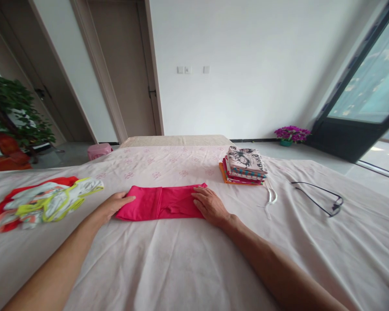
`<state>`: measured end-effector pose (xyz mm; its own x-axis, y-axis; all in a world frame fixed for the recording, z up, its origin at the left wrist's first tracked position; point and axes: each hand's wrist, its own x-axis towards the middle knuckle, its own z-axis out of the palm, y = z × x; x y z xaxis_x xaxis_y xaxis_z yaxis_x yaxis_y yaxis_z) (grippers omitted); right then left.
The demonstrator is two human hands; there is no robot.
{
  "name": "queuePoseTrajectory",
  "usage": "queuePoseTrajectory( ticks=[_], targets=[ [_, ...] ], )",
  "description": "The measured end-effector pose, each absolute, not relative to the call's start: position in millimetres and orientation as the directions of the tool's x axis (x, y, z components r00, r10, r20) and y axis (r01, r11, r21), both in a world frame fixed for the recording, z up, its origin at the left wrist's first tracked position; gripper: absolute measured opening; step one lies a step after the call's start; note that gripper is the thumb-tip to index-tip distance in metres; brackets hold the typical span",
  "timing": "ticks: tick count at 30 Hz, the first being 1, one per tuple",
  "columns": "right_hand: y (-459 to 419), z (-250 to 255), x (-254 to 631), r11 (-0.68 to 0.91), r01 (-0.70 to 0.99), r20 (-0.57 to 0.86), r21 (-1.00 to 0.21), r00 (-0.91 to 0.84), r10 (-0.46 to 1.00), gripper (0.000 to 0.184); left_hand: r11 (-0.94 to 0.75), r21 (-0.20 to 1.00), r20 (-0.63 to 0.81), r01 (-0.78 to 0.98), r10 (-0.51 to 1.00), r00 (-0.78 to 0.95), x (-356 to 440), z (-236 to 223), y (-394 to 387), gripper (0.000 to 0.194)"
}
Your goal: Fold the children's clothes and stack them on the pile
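A bright pink garment, folded into a long flat strip, lies across the bed in front of me. Its left end is between the thumb and fingers of my left hand; the thumb rests on top and the other fingers are mostly hidden under the cloth. On the right end, my right hand lies flat with fingers stretched out over the fabric. What kind of garment it is cannot be made out. Beyond my right hand stands a stack of folded clothes, a printed light pink piece on top.
Loose clothes in red, white and yellow lie crumpled at the left. Black-framed glasses and white drawstrings are on the right of the pale sheet. A pink stool stands on the floor beyond the bed.
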<state>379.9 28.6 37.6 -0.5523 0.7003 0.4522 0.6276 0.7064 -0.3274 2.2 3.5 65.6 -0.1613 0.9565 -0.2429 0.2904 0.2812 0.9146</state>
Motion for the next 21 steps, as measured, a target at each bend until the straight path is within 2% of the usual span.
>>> queuePoseTrajectory(
  ticks=[3, 6, 8, 10, 12, 16, 18, 21],
  targets=[
    [24.6, 43.9, 375.7, 0.706, 0.578, 0.467, -0.409, -0.533, 0.706, 0.033, 0.26, 0.944, -0.239, 0.204, 0.963, -0.125, 4.6, 77.3, 0.6, 0.051],
    [19.4, 52.7, 365.1, 0.626, 0.463, 0.414, -0.627, -0.483, 0.772, 0.031, 0.22, 0.964, -0.205, 0.147, 0.973, -0.11, 11.9, 89.3, 0.8, 0.053],
    [15.9, 58.9, 355.0, 0.432, 0.34, 0.263, -0.835, -0.443, 0.857, 0.031, 0.195, 0.968, -0.181, 0.16, 0.979, -0.095, 22.7, 100.2, 0.7, 0.057],
    [13.6, 64.0, 343.8, 0.152, 0.168, 0.062, -0.974, -0.449, 0.892, 0.033, 0.159, 0.967, -0.148, 0.198, 0.986, -0.072, 37.0, 112.5, 0.1, 0.059],
    [14.1, 67.6, 332.3, -0.085, 0.006, -0.077, -0.996, -0.497, 0.865, 0.036, 0.114, 0.964, -0.102, 0.241, 0.993, -0.06, 52.9, 123.3, 0.4, 0.059],
    [24.7, 70.7, 312.3, -0.421, -0.16, -0.268, -0.893, -0.563, 0.782, 0.043, 0.029, 0.939, -0.009, 0.343, 0.998, -0.061, 85.2, 130.8, 6.1, 0.05],
    [31.6, 71.5, 306.1, -0.513, -0.187, -0.328, -0.838, -0.578, 0.747, 0.047, 0.024, 0.917, 0.002, 0.398, 0.998, -0.066, 102.8, 127.9, 10.1, 0.045],
    [38.1, 72.9, 303.3, -0.553, -0.227, -0.33, -0.802, -0.603, 0.726, 0.053, 0.022, 0.919, -0.006, 0.395, 0.999, -0.04, 130.9, 120.9, 13.5, 0.041]
  ],
)
